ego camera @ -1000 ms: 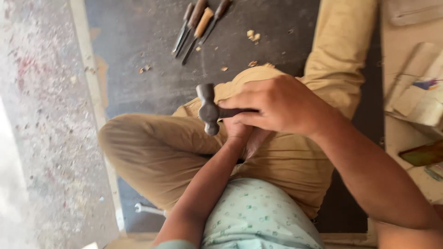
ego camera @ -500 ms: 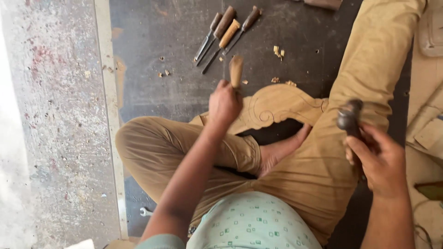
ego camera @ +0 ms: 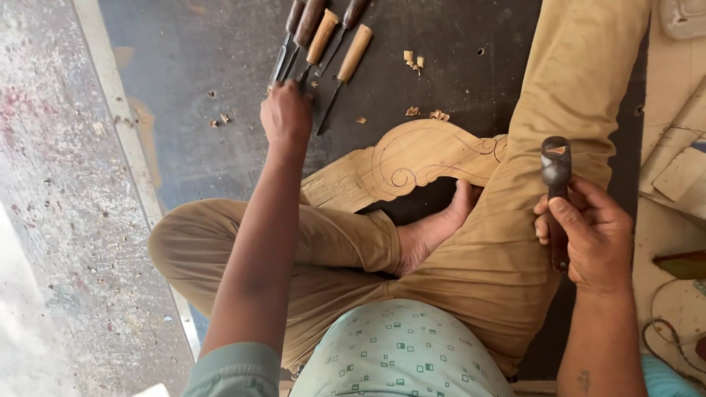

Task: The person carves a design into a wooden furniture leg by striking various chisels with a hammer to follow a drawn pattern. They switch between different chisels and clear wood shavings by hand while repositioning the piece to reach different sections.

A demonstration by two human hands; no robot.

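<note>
The left hand [ego camera: 285, 114] is stretched far forward over the dark surface [ego camera: 191, 66], its back turned to the camera and its fingers curled down at the tips of a row of chisels [ego camera: 320, 44]. Whether a chisel is actually gripped cannot be told, since the fingers are hidden under the hand. The chisels are laid side by side with wooden handles pointing away and metal blades pointing toward the person; the hand is placed right at the blade ends.

The right hand [ego camera: 592, 235] is held out beside the right thigh, closed firmly around the handle of a hammer [ego camera: 556, 173], whose dark metal head is pointed up and away from the body.

Between the two hands, a carved wooden panel [ego camera: 401, 165] with scroll lines drawn on it is seen lying flat, partly tucked under the folded legs, with a bare foot [ego camera: 434, 228] pressed against its near edge. Small wood chips [ego camera: 413, 60] are scattered just beyond the panel, near the chisels.
</note>
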